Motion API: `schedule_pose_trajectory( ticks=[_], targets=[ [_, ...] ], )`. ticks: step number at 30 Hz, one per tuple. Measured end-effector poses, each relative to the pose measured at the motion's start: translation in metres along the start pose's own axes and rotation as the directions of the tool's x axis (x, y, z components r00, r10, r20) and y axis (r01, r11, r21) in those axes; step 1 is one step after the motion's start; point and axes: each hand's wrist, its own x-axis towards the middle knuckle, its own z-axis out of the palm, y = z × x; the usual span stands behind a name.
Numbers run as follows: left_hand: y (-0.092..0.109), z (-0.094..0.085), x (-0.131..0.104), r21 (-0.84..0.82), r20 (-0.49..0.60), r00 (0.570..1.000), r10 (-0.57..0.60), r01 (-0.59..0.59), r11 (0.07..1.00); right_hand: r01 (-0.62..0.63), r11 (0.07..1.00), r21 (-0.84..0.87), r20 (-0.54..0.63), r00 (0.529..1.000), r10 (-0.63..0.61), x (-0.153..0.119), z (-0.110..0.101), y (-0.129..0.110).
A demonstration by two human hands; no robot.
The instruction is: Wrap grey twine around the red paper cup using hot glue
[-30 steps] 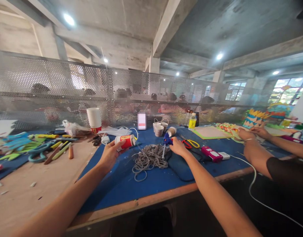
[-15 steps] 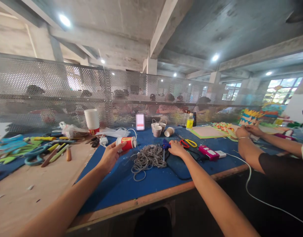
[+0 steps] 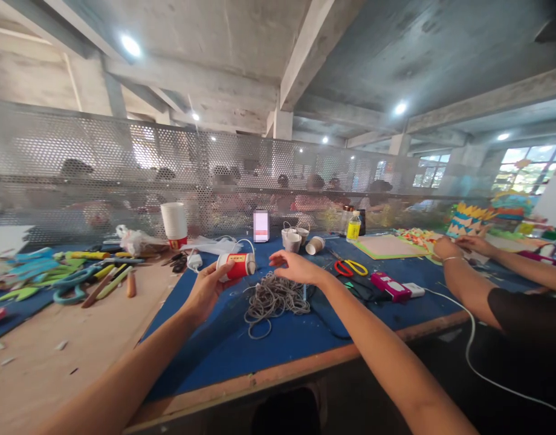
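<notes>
In my left hand is a red-and-white paper cup, lying on its side in the grip with its open end toward the right. A thin white loop like a handle arches over the cup. My right hand hovers just right of the cup, apart from it, with its fingers loosely bent and spread and nothing visible in them. Below that hand lies a tangled heap of grey cord on the blue table mat. A pale blue stick shows at the heap's right side, partly hidden by my hand.
Small cord-wrapped cups stand behind, with another cup tipped over. Red-and-yellow scissors and a magenta box lie right. Left are stacked paper cups and tools. A co-worker's hands work at the right.
My right hand has left the dark blue object beside the cord and moved left toward the cup, its fingers lifted. My left hand still holds the cup. The view has shifted slightly.
</notes>
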Motion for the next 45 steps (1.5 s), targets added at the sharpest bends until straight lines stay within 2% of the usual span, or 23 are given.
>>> schedule_pose_trajectory(
  ticks=[4, 8, 15, 23, 30, 33, 36, 39, 45],
  targets=[
    [-0.001, -0.002, 0.002, 0.015, -0.002, 1.0, 0.028, -0.028, 0.999, -0.043, 0.968, 0.249, 0.179, 0.984, -0.003, 0.007, 0.025, -0.008],
    [-0.004, -0.002, 0.003, 0.032, 0.011, 0.999, 0.039, -0.04, 0.999, -0.057, 0.926, 0.373, 0.206, 0.978, -0.022, -0.001, 0.032, -0.003],
    [-0.005, 0.002, -0.002, 0.097, 0.053, 0.998, 0.038, -0.043, 0.994, 0.033, 0.933, 0.359, 0.042, 0.998, -0.052, -0.002, 0.025, -0.005],
    [-0.004, 0.006, -0.006, 0.142, 0.109, 0.994, -0.016, 0.0, 0.99, 0.138, 0.911, 0.389, -0.155, 0.984, -0.083, 0.0, 0.023, -0.006],
    [-0.007, 0.003, -0.004, 0.202, 0.11, 0.994, -0.018, -0.005, 0.979, 0.138, 0.827, 0.545, -0.211, 0.977, -0.024, 0.0, 0.017, -0.013],
    [-0.007, 0.004, -0.005, 0.204, 0.104, 0.994, -0.021, -0.001, 0.979, 0.115, 0.884, 0.454, -0.197, 0.98, -0.026, 0.0, 0.015, -0.009],
    [-0.006, 0.005, -0.004, 0.206, 0.095, 0.995, -0.01, -0.01, 0.979, 0.144, 0.967, 0.21, -0.197, 0.975, -0.102, -0.001, 0.013, -0.005],
    [-0.006, 0.004, -0.003, 0.208, 0.092, 0.996, -0.003, -0.017, 0.978, 0.185, 0.982, 0.039, -0.198, 0.965, -0.174, -0.003, 0.014, -0.005],
    [-0.008, 0.002, -0.003, 0.241, 0.117, 0.993, -0.011, -0.018, 0.97, 0.228, 0.973, 0.021, -0.263, 0.94, -0.215, -0.007, 0.017, -0.013]
  ],
)
